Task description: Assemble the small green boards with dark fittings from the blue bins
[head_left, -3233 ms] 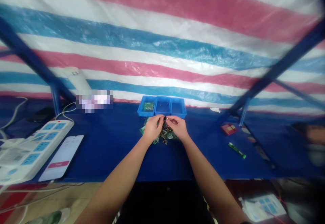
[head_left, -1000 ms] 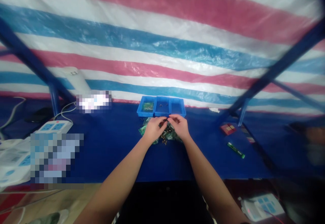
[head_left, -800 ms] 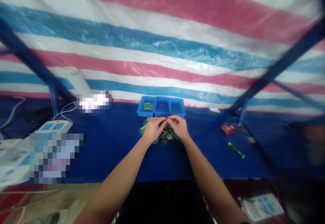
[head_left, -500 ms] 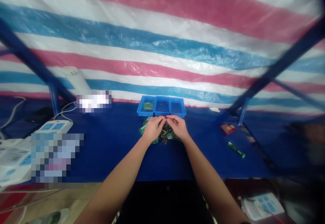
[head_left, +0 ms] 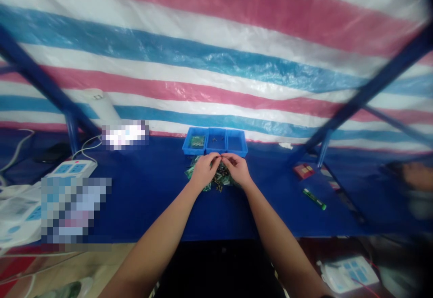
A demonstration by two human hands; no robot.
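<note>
My left hand and my right hand meet at the fingertips, both closed in a pinch. Whatever they hold between them is too small to make out. Beneath them lies a loose pile of small green circuit boards and dark and brassy parts, partly covered by my hands. Just beyond stand three blue bins side by side: the left bin has green boards in it, the middle bin a few tiny dark parts, and the right bin shows its bare floor.
On the blue table, a red box and a green tube-like packet lie to the right. White power strips with cables stand at left. Another person's blurred arm shows at far right. Striped sheeting hangs behind.
My hands stay almost in place, fingertips together over the pile. At the far right, the other person's blurred arm has shifted and shows more plainly.
</note>
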